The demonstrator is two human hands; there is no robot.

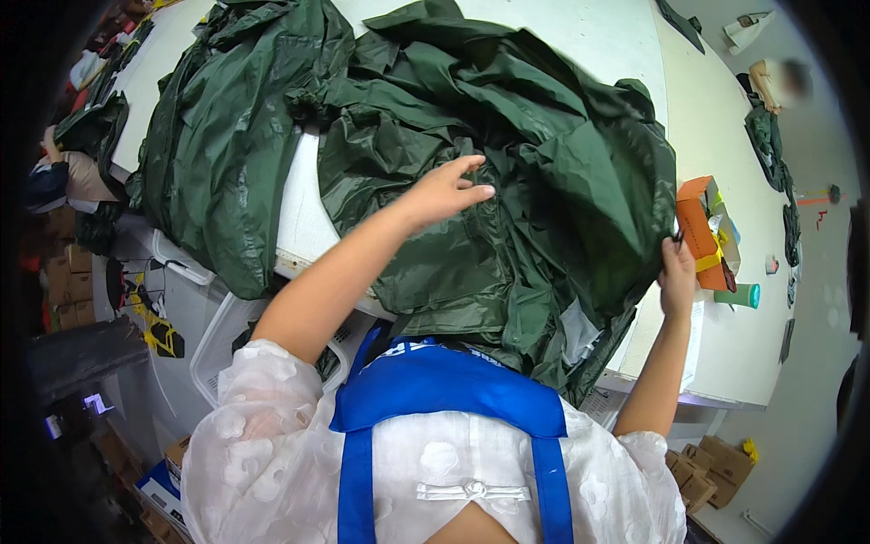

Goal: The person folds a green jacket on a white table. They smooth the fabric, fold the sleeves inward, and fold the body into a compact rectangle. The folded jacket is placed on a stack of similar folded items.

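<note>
A dark green garment (571, 118) of thin, shiny fabric lies bunched and spread in front of me, its near edge hanging down over my blue apron (444, 385). My right hand (678, 276) is closed on the garment's right edge, pinching it and holding it up a little. Over the middle of the garment reaches my left hand (450, 189), thumb and fingers apart and nothing held. Whether its fingertips touch the fabric, I cannot tell. A white patch (578, 331) shows among the folds near the lower right.
More green fabric (217, 172) drapes over the white table (616, 32) at left. An orange box (698, 218) and a green cylinder (739, 296) stand right of my right hand. White plastic bins (217, 349) sit below left. Other people (775, 86) work at the far right and far left.
</note>
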